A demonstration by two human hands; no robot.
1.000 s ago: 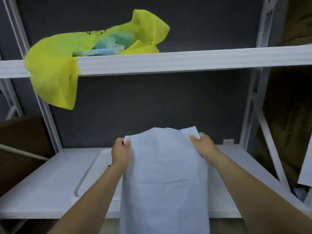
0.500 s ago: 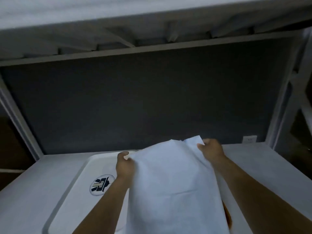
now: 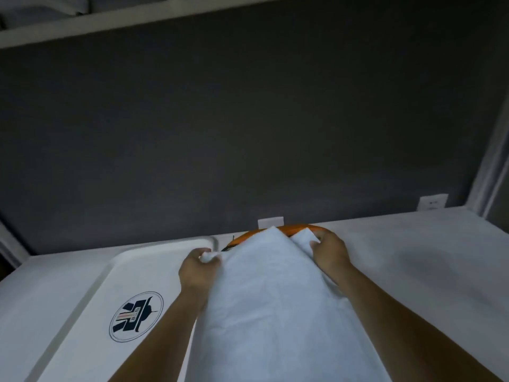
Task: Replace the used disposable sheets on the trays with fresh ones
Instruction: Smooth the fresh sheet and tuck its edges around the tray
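Observation:
A white disposable sheet point(image 3: 275, 304) hangs between my two hands and drapes down toward me. My left hand point(image 3: 197, 267) pinches its far left corner. My right hand point(image 3: 329, 253) grips its far right corner. Under the sheet's far edge an orange tray point(image 3: 292, 229) shows only as a curved rim; the rest is hidden. To the left lies a white tray point(image 3: 115, 274) with a round dark logo point(image 3: 136, 315) printed on its bare surface.
Both trays rest on a white shelf point(image 3: 427, 257) backed by a dark grey wall point(image 3: 248, 119). A white upper shelf point(image 3: 82, 26) runs overhead. A white upright post point(image 3: 490, 161) stands at the right, with a small white label point(image 3: 432, 202) near it.
The view has tilted down and moved closer under the upper shelf. Both hands have lowered the sheet forward, and the orange tray's rim now shows beyond it.

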